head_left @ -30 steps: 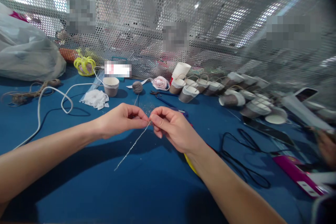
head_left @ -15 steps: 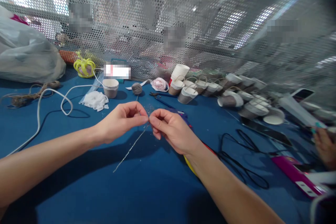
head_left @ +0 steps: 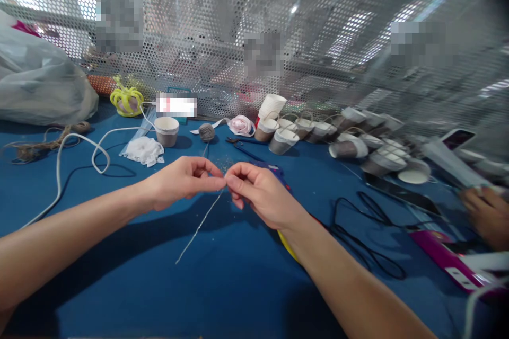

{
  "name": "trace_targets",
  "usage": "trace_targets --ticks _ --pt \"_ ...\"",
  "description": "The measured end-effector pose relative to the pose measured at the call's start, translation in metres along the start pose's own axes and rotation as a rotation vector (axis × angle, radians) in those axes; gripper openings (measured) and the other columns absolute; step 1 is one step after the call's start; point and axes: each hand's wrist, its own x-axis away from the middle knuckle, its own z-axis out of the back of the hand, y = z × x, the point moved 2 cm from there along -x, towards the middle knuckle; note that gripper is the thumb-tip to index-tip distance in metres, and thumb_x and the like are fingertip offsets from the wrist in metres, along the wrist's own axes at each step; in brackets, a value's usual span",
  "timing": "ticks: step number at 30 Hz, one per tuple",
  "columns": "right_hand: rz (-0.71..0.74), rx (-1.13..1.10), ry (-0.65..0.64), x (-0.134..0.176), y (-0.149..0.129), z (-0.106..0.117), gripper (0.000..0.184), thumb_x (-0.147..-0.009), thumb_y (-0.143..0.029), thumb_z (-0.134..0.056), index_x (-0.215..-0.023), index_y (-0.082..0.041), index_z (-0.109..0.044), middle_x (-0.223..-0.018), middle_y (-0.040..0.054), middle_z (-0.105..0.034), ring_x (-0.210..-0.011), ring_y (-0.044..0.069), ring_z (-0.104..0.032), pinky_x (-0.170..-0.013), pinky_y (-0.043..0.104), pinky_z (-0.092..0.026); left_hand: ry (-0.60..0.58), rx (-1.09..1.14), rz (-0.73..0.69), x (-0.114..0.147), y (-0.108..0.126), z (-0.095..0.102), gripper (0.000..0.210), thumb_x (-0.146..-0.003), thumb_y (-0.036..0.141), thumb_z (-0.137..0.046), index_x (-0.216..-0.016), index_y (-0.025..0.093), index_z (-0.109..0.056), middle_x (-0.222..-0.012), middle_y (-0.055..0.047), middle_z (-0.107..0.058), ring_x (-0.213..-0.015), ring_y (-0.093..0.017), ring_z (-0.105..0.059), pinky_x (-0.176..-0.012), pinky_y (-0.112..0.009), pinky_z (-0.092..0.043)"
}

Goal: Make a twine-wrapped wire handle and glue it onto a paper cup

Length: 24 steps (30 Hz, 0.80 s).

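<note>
My left hand [head_left: 185, 181] and my right hand [head_left: 260, 190] meet fingertip to fingertip above the blue table [head_left: 167, 296]. Both are pinched on a thin, pale twisted strand [head_left: 199, 226]; whether it is cord or wire I cannot tell. Its free end slants down and left from my fingers, and the gripped part is hidden between the fingertips. Just behind my fingers is a faint tangle of fine threads [head_left: 223, 163]. A ball of grey yarn [head_left: 206, 132] sits farther back. Partly hidden behind my right hand lies a blue tool [head_left: 274, 169].
Several small cloth-trimmed buckets [head_left: 283, 141] stand at the back right, near pliers [head_left: 242, 151]. At left are a single bucket [head_left: 167, 137], white fabric [head_left: 143, 151] and a white cable [head_left: 58, 180]. Black cable [head_left: 358, 254], a magenta power strip [head_left: 445, 259] and another person's hand [head_left: 487, 214] are at right.
My hands keep their pinch at nearly the same spot, and the strand's free end has shifted slightly right. The other person's hand at right has moved a little left.
</note>
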Motion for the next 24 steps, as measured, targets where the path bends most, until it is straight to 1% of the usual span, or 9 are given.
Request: trace_targets --ticks 3,9,13,16,20,24 --pt "-0.001 0.027 0.003 -0.0002 -0.0008 0.0001 0.026 -0.069 -0.038 -0.064 -0.070 -0.016 -0.051 -0.050 -0.0056 -0.047 -0.044 0.006 -0.042 -0.043 0.021 -0.034 -0.052 -0.105 0.043 0.0015 0.0007 0.0014 0.019 -0.064 0.030 -0.066 -0.068 0.012 -0.059 -0.051 0.006 -0.042 -0.044 -0.003 -0.027 -0.040 -0.019 -0.016" --pt "0.008 0.075 -0.014 0.0008 -0.0035 -0.0008 0.027 -0.070 -0.041 -0.063 -0.071 -0.016 -0.052 -0.050 -0.0056 -0.047 -0.044 0.006 -0.042 -0.043 0.021 -0.034 -0.034 -0.090 0.040 0.0017 0.0008 0.0016 0.017 -0.064 0.029 -0.064 -0.066 0.013 -0.060 -0.052 0.005 -0.045 -0.045 -0.004 -0.028 -0.041 -0.021 -0.017" --pt "0.030 0.192 0.004 0.0020 -0.0056 -0.0007 0.025 -0.073 -0.040 -0.060 -0.070 -0.016 -0.052 -0.050 -0.0054 -0.047 -0.044 0.007 -0.043 -0.045 0.022 -0.034 -0.006 -0.086 0.044 0.0013 -0.0005 -0.0002 0.017 -0.061 0.028 -0.067 -0.062 0.012 -0.059 -0.050 0.005 -0.044 -0.044 -0.004 -0.028 -0.042 -0.021 -0.017" --pt "0.048 0.258 0.031 0.0019 -0.0058 -0.0013 0.025 -0.074 -0.040 -0.058 -0.069 -0.017 -0.050 -0.048 -0.0056 -0.046 -0.044 0.007 -0.043 -0.045 0.022 -0.034 0.011 -0.068 0.029 0.0016 -0.0007 -0.0017 0.015 -0.062 0.025 -0.066 -0.060 0.012 -0.058 -0.048 0.006 -0.044 -0.044 -0.003 -0.028 -0.042 -0.021 -0.017" --pt "0.068 0.244 0.064 0.0012 -0.0057 -0.0036 0.029 -0.072 -0.042 -0.060 -0.065 -0.018 -0.046 -0.048 -0.0061 -0.044 -0.043 0.007 -0.041 -0.044 0.021 -0.032 0.012 -0.060 0.009 0.0021 0.0014 -0.0037 0.013 -0.062 0.023 -0.064 -0.059 0.012 -0.058 -0.047 0.006 -0.043 -0.044 -0.004 -0.029 -0.043 -0.021 -0.018" --pt "0.087 0.247 0.107 0.0006 -0.0065 -0.0036 0.031 -0.072 -0.044 -0.058 -0.063 -0.018 -0.045 -0.049 -0.0063 -0.042 -0.043 0.007 -0.040 -0.043 0.022 -0.030 0.039 -0.076 -0.005 0.0019 0.0046 -0.0061 0.017 -0.062 0.026 -0.064 -0.056 0.013 -0.055 -0.047 0.006 -0.041 -0.044 -0.004 -0.028 -0.043 -0.021 -0.017"
